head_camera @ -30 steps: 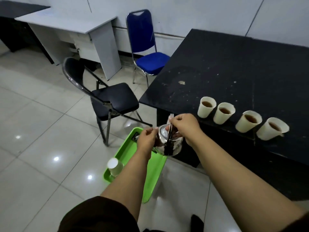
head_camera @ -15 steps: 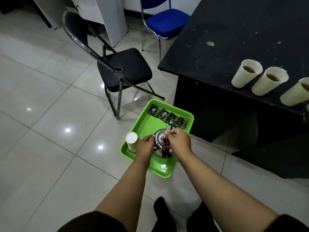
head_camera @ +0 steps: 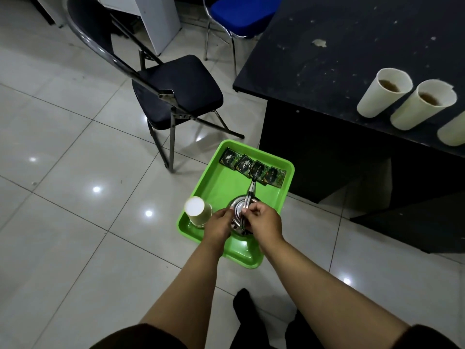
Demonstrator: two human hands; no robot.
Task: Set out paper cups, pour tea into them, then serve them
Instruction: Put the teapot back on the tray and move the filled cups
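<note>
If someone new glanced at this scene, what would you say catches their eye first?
Probably the bright green tray on the pale tiled floor, where both hands meet over a shiny metal kettle: the right hand grips its handle, the left hand is at its side. Next come the filled paper cups lined up along the black table edge at upper right.

A small steel kettle (head_camera: pixel 242 213) sits in the near half of a green tray (head_camera: pixel 219 182) on the floor, its handle upright. An upside-down stack of paper cups (head_camera: pixel 198 211) stands at the tray's left edge. On the black surface (head_camera: pixel 352 59), three cream paper cups, the first (head_camera: pixel 383 93), second (head_camera: pixel 422 104) and third (head_camera: pixel 451 133), stand in a row; the first two show brown tea.
</note>
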